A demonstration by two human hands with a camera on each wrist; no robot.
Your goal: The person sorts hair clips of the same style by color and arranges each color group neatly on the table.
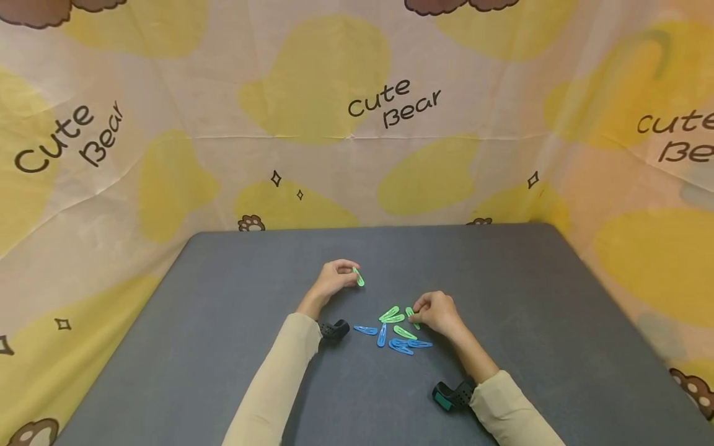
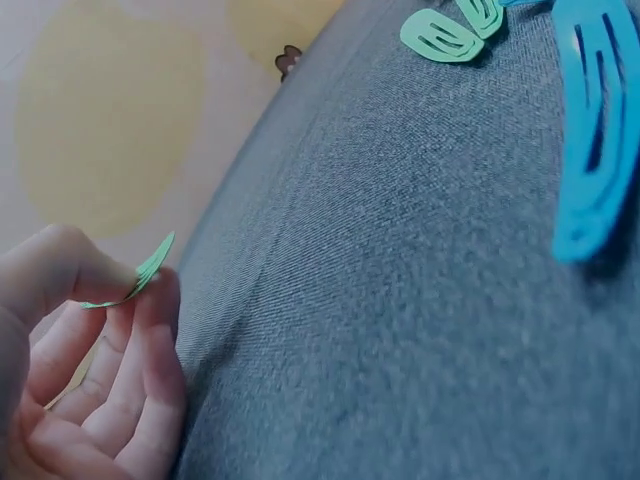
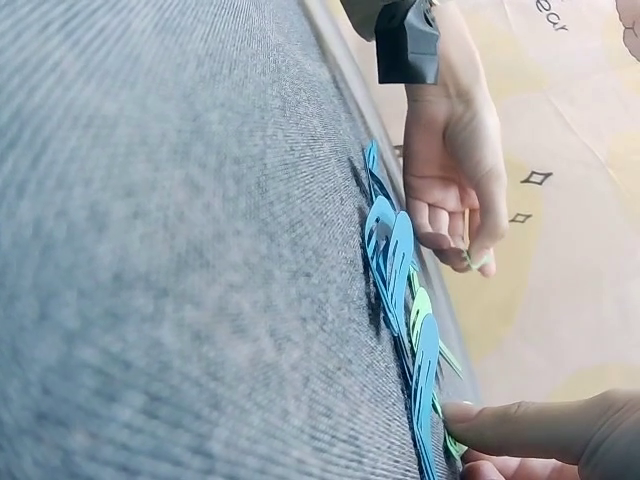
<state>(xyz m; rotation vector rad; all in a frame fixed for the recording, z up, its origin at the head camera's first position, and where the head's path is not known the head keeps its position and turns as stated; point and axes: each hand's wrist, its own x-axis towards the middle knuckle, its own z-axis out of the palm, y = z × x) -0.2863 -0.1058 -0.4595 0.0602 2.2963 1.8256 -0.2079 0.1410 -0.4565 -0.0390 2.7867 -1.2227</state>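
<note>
My left hand (image 1: 334,278) pinches a green snap hair clip (image 1: 359,277) between thumb and fingers, raised over the table; the left wrist view shows this clip (image 2: 150,268) edge-on. To the right, my right hand (image 1: 437,311) has thumb and fingertips on another green hair clip (image 1: 410,313) at the pile's far right side. Between and below the hands lie more green clips (image 1: 393,319) (image 1: 405,332) and several blue clips, among them one near the left wrist (image 1: 365,331), an upright one (image 1: 382,335) and an overlapping group (image 1: 400,347).
The clips lie on a dark grey cloth-covered table (image 1: 234,297). Black wrist devices (image 1: 333,330) sit on both forearms, close to the tabletop. A printed yellow and cream curtain (image 1: 312,93) hangs behind the table and along its sides.
</note>
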